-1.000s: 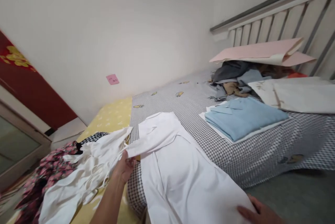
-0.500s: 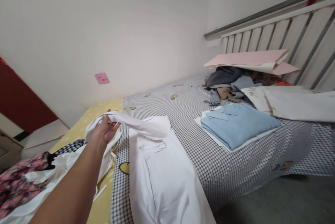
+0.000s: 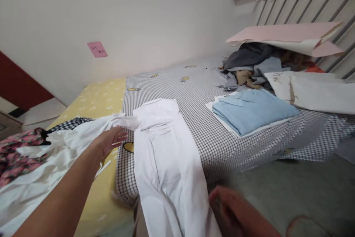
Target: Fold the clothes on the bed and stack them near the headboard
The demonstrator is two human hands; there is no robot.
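A white long-sleeved garment point(image 3: 169, 155) lies lengthwise over the checked bedsheet, its lower part hanging past the bed's front edge. One sleeve point(image 3: 129, 121) stretches out to the left and meets the pile of white cloth. Just below that sleeve is my left hand point(image 3: 112, 139), its fingers straight and apart, holding nothing. My right hand point(image 3: 229, 202) appears at the bottom, close to the garment's right edge; motion blur hides its fingers, and I cannot tell whether it touches the cloth.
A folded light blue shirt point(image 3: 253, 111) rests on white sheets at the right. Behind it are heaped dark clothes point(image 3: 246, 57) under a pink board point(image 3: 285, 33), beside a white bag point(image 3: 313, 91). Pink floral cloth point(image 3: 20, 152) lies far left, and a white bed rail point(image 3: 302, 2) stands behind.
My left hand has let go of the sleeve, which has dropped from the air to lie flat out leftward. My right hand has come into view at the bottom. The view has tilted downward.
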